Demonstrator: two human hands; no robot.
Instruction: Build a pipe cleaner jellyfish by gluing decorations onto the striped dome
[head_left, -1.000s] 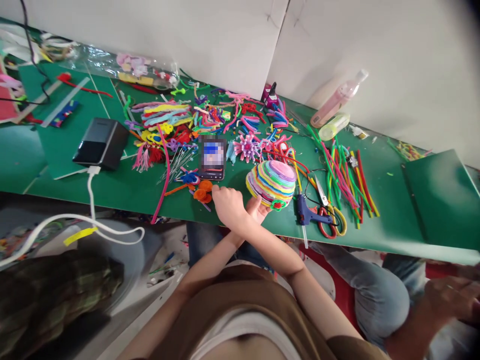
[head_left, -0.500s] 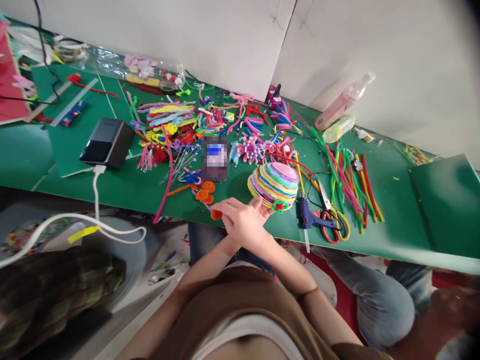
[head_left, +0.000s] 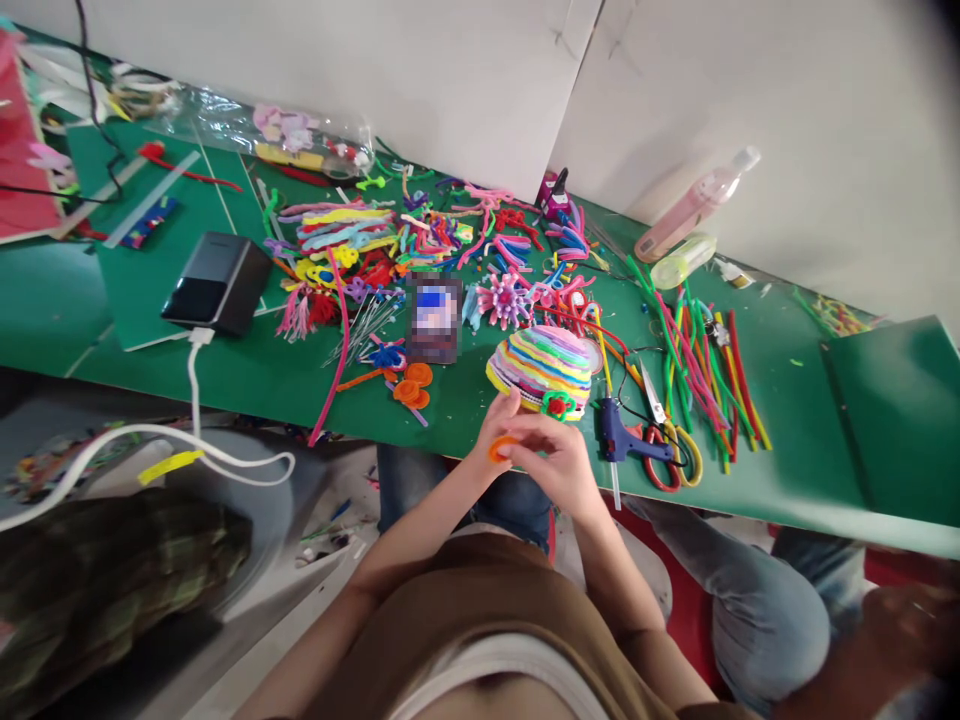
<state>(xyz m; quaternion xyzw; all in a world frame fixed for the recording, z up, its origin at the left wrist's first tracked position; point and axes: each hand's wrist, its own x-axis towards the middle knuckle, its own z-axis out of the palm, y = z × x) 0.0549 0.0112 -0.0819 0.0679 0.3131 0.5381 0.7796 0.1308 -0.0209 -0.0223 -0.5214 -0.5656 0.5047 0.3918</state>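
A dome-shaped, hat-like piece (head_left: 541, 362) of coiled, striped pipe cleaners is tilted near the table's front edge, a red-and-green flower (head_left: 557, 404) on its rim. My left hand (head_left: 491, 437) supports it from below at its near side, thumb showing, other fingers mostly hidden. Crossing in front of that hand, my right hand (head_left: 561, 462) pinches an orange pipe-cleaner coil (head_left: 502, 448) between thumb and finger. More orange coils (head_left: 412, 384) lie on the table to the left. Right of the dome are a blue glue gun (head_left: 616, 432) and scissors (head_left: 664, 440).
Pipe cleaners in loose bundles (head_left: 345, 228) cover the back of the green table (head_left: 787, 400). A phone with a blurred screen (head_left: 435, 318), a dark power bank with a white cable (head_left: 217, 283) and a pink bottle (head_left: 697, 205) stand around. Another person's jeans-clad leg (head_left: 765, 600) is at right.
My right hand has moved right from the orange coils, carrying one of them to just below the dome. The dome has shifted slightly left and turned a little in my left hand.
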